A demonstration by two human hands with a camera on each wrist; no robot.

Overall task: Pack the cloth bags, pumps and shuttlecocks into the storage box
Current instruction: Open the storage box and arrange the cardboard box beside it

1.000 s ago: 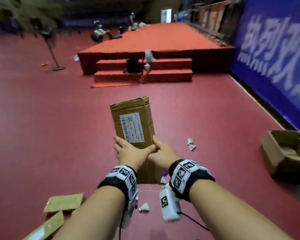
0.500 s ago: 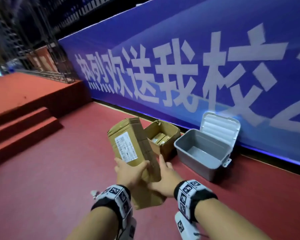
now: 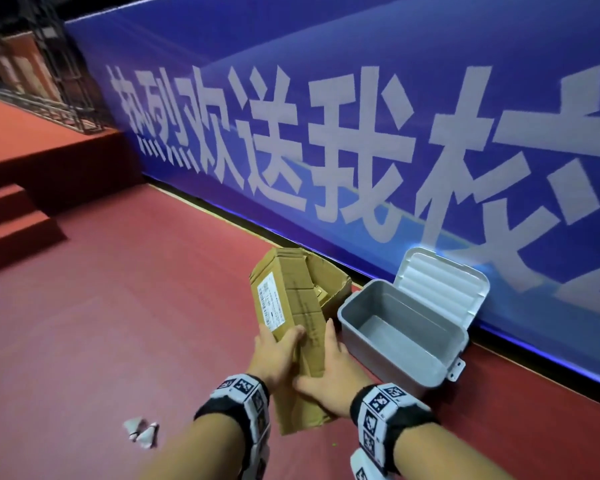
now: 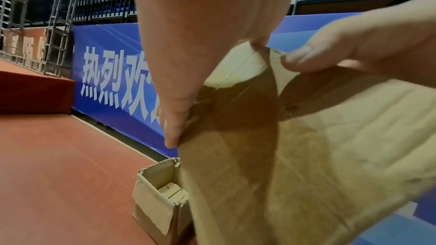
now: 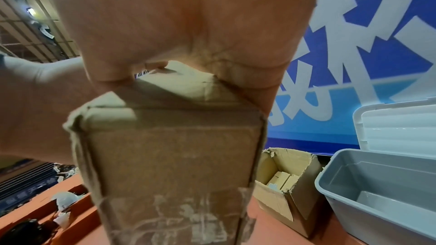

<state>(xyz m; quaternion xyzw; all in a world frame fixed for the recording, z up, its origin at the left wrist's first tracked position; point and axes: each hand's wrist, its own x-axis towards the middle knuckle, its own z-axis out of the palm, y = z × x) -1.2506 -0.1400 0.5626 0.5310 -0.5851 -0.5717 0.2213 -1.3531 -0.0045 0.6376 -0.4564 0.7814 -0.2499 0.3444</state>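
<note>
I hold a long brown cardboard carton [image 3: 288, 313] with a white shipping label upright in the air with both hands. My left hand [image 3: 278, 355] grips its left side, thumb over the labelled face. My right hand [image 3: 326, 379] clasps its right side and lower end [image 5: 169, 156]. The grey plastic storage box [image 3: 395, 344] stands on the red floor just right of the carton, its white lid [image 3: 440, 282] tipped back against the blue banner; its inside looks bare [image 5: 382, 193]. Two white shuttlecocks [image 3: 141, 433] lie on the floor at my lower left.
An open, torn cardboard box [image 5: 286, 176] with small cartons inside stands behind the held carton, left of the storage box [image 4: 160, 198]. A blue banner wall [image 3: 361, 133] runs along the right. Red stage steps [image 3: 14, 220] rise at the far left.
My view has swung right from the stage to the banner wall, and I have carried the carton closer to the grey storage box. Both hands keep their hold on it.
</note>
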